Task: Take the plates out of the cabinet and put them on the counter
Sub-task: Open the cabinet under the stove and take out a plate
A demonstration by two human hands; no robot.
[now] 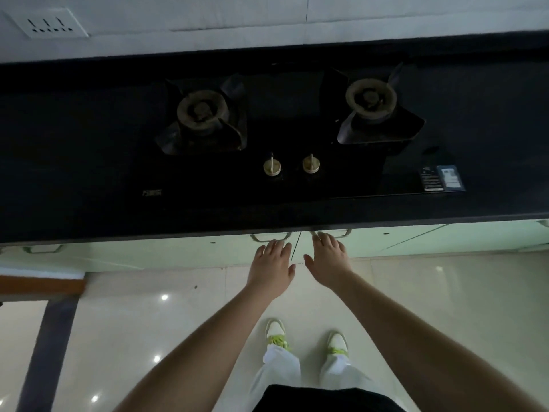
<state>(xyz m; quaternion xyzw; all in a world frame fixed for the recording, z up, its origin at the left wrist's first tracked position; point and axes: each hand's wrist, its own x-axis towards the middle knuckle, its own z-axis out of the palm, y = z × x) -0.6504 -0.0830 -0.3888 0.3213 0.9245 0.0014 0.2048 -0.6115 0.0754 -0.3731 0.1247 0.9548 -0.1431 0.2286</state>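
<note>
A black table (89, 162) runs across the upper half of the frame, with a two-burner gas hob (285, 135) set into it and two round knobs (291, 166) near its front edge. Below the table's front edge, across the middle of the frame, stands the pale green cabinet (178, 254), its two centre doors closed and meeting at a thin dark seam. Each door carries a curved metal handle just under the table edge: the left handle (269, 237) and the right handle (334, 233). No plates are in sight; what is behind the doors cannot be seen. The left hand (271, 267) reaches up with fingers straight and spread, fingertips at the left handle. The right hand (328, 260), likewise spread and holding nothing, has fingertips at the right handle. Both hands sit close together on either side of the seam. At upper left, a white wall socket (49, 23).
</note>
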